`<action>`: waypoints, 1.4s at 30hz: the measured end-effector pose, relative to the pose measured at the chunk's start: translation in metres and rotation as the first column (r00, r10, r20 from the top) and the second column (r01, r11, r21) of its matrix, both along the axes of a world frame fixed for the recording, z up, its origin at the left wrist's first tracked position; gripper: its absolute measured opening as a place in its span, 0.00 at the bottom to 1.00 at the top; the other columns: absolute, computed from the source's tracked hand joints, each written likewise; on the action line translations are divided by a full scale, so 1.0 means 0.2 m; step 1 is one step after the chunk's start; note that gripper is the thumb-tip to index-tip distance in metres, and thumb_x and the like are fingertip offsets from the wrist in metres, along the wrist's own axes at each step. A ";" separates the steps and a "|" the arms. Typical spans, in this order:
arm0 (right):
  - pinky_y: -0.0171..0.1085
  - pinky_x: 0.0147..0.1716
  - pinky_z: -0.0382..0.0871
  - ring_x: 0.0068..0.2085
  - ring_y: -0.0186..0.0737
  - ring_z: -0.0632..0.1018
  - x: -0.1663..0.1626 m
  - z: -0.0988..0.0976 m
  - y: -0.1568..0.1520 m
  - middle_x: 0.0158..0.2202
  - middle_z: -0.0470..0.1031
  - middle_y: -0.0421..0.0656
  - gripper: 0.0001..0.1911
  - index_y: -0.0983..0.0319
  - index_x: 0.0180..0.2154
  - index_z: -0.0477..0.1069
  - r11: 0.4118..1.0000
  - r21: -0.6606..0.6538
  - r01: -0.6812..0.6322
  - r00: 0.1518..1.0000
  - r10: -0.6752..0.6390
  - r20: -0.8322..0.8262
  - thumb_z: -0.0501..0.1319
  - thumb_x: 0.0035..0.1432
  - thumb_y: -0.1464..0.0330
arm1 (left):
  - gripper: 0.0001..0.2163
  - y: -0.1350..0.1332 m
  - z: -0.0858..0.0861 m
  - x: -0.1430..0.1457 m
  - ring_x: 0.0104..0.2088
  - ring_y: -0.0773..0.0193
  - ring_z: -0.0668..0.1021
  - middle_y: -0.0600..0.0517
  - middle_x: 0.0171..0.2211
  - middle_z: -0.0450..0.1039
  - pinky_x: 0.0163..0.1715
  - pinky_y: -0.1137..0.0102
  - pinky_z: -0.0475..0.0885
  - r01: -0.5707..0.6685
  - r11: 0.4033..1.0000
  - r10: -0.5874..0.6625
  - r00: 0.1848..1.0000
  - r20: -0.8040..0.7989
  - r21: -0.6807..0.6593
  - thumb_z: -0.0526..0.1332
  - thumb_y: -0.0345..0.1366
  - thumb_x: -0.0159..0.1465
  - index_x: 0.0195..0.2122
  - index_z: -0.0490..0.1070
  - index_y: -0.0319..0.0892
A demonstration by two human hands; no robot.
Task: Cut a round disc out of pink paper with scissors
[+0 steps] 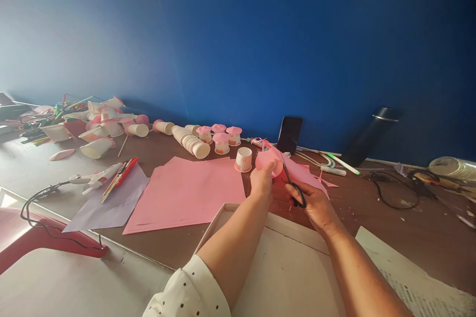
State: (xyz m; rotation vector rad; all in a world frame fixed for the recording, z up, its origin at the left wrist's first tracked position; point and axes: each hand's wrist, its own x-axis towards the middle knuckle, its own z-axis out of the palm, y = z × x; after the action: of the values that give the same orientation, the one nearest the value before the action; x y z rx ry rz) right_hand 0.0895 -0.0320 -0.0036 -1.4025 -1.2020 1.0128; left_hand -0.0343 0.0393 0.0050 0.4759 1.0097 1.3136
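Note:
My left hand [262, 181] pinches a piece of pink paper [268, 160] and holds it up over the brown table. My right hand [314, 203] grips black-handled scissors [292, 183], whose blades reach up into that pink paper. More pink paper scraps [310, 176] lie under and behind the scissors. A small white paper cup [243, 159] stands upside down just left of my left hand. Both hands hover above the far edge of an open white box [282, 267].
Pink paper sheets [189, 193] lie left of the hands beside a lilac sheet [111, 203], a glue gun [96, 177] and a red cutter [121, 177]. Stacked and decorated cups [193, 143] line the blue wall. A phone [290, 133], dark bottle [372, 133], cables [390, 193] sit right.

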 end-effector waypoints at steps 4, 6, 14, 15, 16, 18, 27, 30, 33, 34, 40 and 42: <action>0.35 0.29 0.68 0.27 0.37 0.72 0.00 0.00 0.00 0.24 0.74 0.40 0.23 0.61 0.29 0.82 1.000 0.016 -0.012 1.000 0.011 0.027 0.73 0.49 0.47 | 0.20 0.01 -0.02 0.00 0.34 0.60 0.79 0.47 0.33 0.78 0.31 0.70 0.73 -0.003 1.000 0.002 0.999 -0.033 -0.014 0.76 0.42 0.51 0.41 0.78 0.39; 0.35 0.29 0.67 0.27 0.37 0.72 0.00 0.00 0.00 0.24 0.73 0.39 0.22 0.61 0.32 0.84 1.000 0.017 -0.007 1.000 0.007 0.027 0.73 0.49 0.47 | 0.20 0.01 -0.02 0.00 0.32 0.61 0.78 0.49 0.31 0.77 0.31 0.70 0.73 -0.003 1.000 0.003 0.999 -0.033 -0.015 0.77 0.42 0.50 0.41 0.78 0.39; 0.36 0.29 0.67 0.27 0.37 0.71 -0.02 0.03 -0.01 0.22 0.72 0.38 0.30 0.62 0.42 0.86 1.000 -0.003 -0.005 1.000 0.005 0.031 0.73 0.47 0.45 | 0.17 0.01 -0.01 -0.01 0.28 0.64 0.75 0.50 0.30 0.75 0.27 0.70 0.68 -0.002 0.999 -0.001 0.998 -0.062 -0.052 0.76 0.41 0.51 0.38 0.77 0.39; 0.36 0.29 0.68 0.27 0.37 0.72 -0.02 0.03 -0.01 0.23 0.72 0.38 0.31 0.62 0.42 0.86 1.000 -0.005 -0.006 1.000 0.006 0.028 0.73 0.47 0.45 | 0.16 0.01 0.00 -0.01 0.28 0.64 0.75 0.50 0.30 0.75 0.26 0.71 0.68 0.000 0.999 -0.003 0.998 -0.060 -0.049 0.75 0.40 0.52 0.37 0.76 0.39; 0.36 0.29 0.68 0.27 0.38 0.72 -0.02 0.02 -0.01 0.23 0.73 0.38 0.31 0.62 0.43 0.86 1.000 -0.008 -0.008 1.000 0.008 0.024 0.73 0.47 0.44 | 0.14 0.01 0.01 -0.01 0.27 0.65 0.74 0.50 0.29 0.75 0.26 0.71 0.67 0.001 0.999 -0.004 0.998 -0.063 -0.043 0.74 0.39 0.53 0.36 0.76 0.39; 0.37 0.29 0.70 0.28 0.39 0.73 -0.01 0.01 -0.01 0.25 0.74 0.39 0.32 0.62 0.44 0.86 1.000 -0.016 -0.011 1.000 0.011 0.016 0.73 0.47 0.44 | 0.12 0.00 0.01 -0.01 0.26 0.66 0.73 0.50 0.29 0.74 0.25 0.71 0.66 0.003 0.999 -0.006 0.997 -0.083 -0.041 0.73 0.38 0.54 0.36 0.76 0.38; 0.36 0.31 0.70 0.30 0.39 0.74 0.01 -0.03 0.00 0.28 0.76 0.40 0.29 0.60 0.47 0.85 0.998 -0.001 -0.064 0.998 0.064 0.000 0.73 0.51 0.48 | 0.13 0.02 0.00 -0.02 0.29 0.63 0.76 0.48 0.30 0.76 0.28 0.70 0.67 0.020 0.999 -0.024 0.990 -0.136 -0.032 0.74 0.39 0.53 0.35 0.77 0.38; 0.36 0.31 0.69 0.30 0.38 0.74 0.01 -0.02 0.00 0.27 0.76 0.39 0.29 0.61 0.48 0.85 0.998 -0.005 -0.057 0.998 0.057 0.026 0.74 0.50 0.49 | 0.12 0.02 0.01 -0.03 0.30 0.62 0.76 0.48 0.32 0.77 0.29 0.69 0.68 0.024 0.999 -0.026 0.991 -0.128 -0.021 0.73 0.36 0.53 0.36 0.77 0.38; 0.36 0.31 0.69 0.29 0.38 0.73 0.01 -0.02 0.00 0.26 0.76 0.39 0.28 0.61 0.47 0.85 0.999 -0.001 -0.049 0.998 0.049 0.048 0.74 0.50 0.50 | 0.10 0.02 0.02 -0.04 0.30 0.62 0.76 0.48 0.31 0.76 0.29 0.69 0.68 0.035 0.999 -0.039 0.988 -0.152 -0.024 0.73 0.35 0.53 0.34 0.77 0.38; 0.36 0.31 0.69 0.28 0.38 0.73 0.01 -0.01 0.00 0.26 0.76 0.39 0.27 0.61 0.46 0.85 0.999 -0.001 -0.043 0.998 0.043 0.049 0.74 0.50 0.50 | 0.10 0.02 0.03 -0.04 0.30 0.62 0.76 0.48 0.30 0.76 0.29 0.69 0.68 0.038 0.999 -0.041 0.985 -0.166 -0.024 0.73 0.36 0.53 0.33 0.77 0.38; 0.35 0.30 0.68 0.27 0.35 0.73 0.01 -0.01 0.00 0.24 0.74 0.36 0.24 0.59 0.42 0.86 1.000 -0.010 -0.012 0.999 0.012 0.035 0.75 0.48 0.51 | 0.09 0.02 0.05 -0.04 0.26 0.64 0.73 0.49 0.29 0.75 0.27 0.69 0.65 0.033 0.999 -0.035 0.986 -0.162 -0.014 0.73 0.36 0.54 0.31 0.77 0.38; 0.35 0.30 0.67 0.26 0.35 0.73 0.01 -0.01 0.00 0.23 0.73 0.36 0.23 0.60 0.41 0.86 1.000 0.002 -0.020 0.999 0.020 0.042 0.75 0.48 0.51 | 0.09 0.02 0.05 -0.04 0.24 0.66 0.71 0.50 0.28 0.74 0.26 0.69 0.64 0.032 0.999 -0.034 0.987 -0.157 -0.015 0.73 0.36 0.53 0.31 0.77 0.38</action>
State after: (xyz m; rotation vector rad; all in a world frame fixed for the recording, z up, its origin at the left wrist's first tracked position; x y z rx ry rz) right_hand 0.0911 -0.0324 -0.0062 -1.4187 -1.2502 0.9995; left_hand -0.0430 0.0424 0.0146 0.5917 1.1354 1.2535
